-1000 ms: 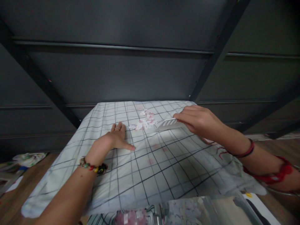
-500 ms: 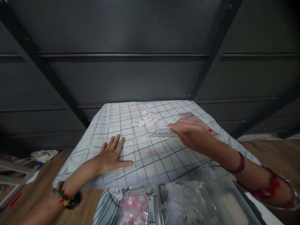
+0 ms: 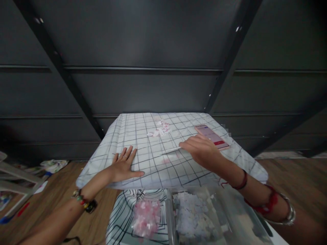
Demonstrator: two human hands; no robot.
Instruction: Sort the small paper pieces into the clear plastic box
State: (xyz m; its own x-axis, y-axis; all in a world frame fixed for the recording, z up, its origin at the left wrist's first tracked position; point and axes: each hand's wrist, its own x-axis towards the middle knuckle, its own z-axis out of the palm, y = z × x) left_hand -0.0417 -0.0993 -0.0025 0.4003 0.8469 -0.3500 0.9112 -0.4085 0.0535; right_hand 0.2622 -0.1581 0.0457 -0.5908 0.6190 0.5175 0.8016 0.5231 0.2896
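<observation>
My left hand (image 3: 124, 169) lies flat on the white grid-patterned tablecloth (image 3: 143, 160), fingers spread and holding nothing. My right hand (image 3: 203, 151) is closed on the edge of a thin white flat piece (image 3: 170, 150), pinched between thumb and fingers. It is seen nearly edge-on, tilted just over the cloth; its exact kind cannot be told. Beyond both hands sits a small pile of white and pink scraps (image 3: 160, 129). A phone (image 3: 211, 134) with a lit pinkish screen lies behind my right hand, partly covered by it.
Nearest me, a clear plastic box (image 3: 171, 217) contains many pale paper-like scraps. Left of it, a clear bag of pink pieces (image 3: 146, 217) rests on a striped cloth (image 3: 120, 217). A dark panelled wall (image 3: 145, 92) stands behind the table. A pale frame (image 3: 20, 177) is at far left.
My right hand has moved slightly left and down, turning the white piece from a slotted face view to nearly edge-on. The phone shows more. My left hand stays flat; the camera view has shifted.
</observation>
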